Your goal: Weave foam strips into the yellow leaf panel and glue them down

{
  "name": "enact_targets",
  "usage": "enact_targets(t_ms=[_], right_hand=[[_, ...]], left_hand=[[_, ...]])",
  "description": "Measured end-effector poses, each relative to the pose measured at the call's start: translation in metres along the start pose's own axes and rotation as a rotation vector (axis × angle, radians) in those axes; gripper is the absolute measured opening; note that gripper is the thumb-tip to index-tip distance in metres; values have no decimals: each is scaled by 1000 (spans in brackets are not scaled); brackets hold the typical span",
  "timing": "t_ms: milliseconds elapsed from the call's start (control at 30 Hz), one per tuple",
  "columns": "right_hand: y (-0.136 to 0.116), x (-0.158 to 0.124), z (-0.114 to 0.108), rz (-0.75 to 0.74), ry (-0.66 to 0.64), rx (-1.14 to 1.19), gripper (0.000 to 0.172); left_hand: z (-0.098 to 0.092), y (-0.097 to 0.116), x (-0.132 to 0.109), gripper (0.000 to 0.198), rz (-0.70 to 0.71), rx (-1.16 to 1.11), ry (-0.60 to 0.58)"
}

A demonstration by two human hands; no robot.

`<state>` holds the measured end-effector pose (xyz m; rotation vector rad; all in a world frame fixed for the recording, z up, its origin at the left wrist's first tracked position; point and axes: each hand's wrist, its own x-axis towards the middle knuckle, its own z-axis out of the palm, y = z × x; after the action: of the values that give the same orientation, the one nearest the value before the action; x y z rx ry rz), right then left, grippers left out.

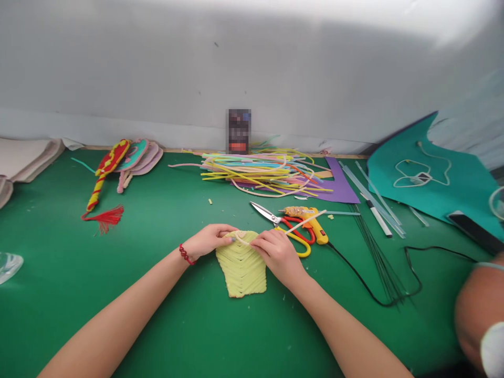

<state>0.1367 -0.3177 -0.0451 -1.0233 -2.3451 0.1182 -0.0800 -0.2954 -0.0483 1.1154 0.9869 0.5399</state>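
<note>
Right fingers (259,242) are pinching cord (305,222), left fingers (220,229) the yellow panel (244,270) at eleven o'clock; it's seemingly mostly covered, cord unfinished.

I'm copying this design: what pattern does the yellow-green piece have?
The piece has V-shaped rows, best in the head view.

Green table (177,331), grey wall (137,63) (bright-topped)

Single head-worn view, looking forward and down, close over a green table (181,331), right edge seemingly blurred
</note>
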Motion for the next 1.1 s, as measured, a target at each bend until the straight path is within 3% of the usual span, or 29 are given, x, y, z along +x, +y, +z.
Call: enact_targets(t_ms=[733, 1100], right_hand=[[0, 2, -2, -3, -17, -51, 19], [-1, 1, -2, 15, -49, -14, 14]], left_hand=[[9, 4, -3, 41, -21, 89, 108], [16, 3, -2, 33, -23, 112, 236]])
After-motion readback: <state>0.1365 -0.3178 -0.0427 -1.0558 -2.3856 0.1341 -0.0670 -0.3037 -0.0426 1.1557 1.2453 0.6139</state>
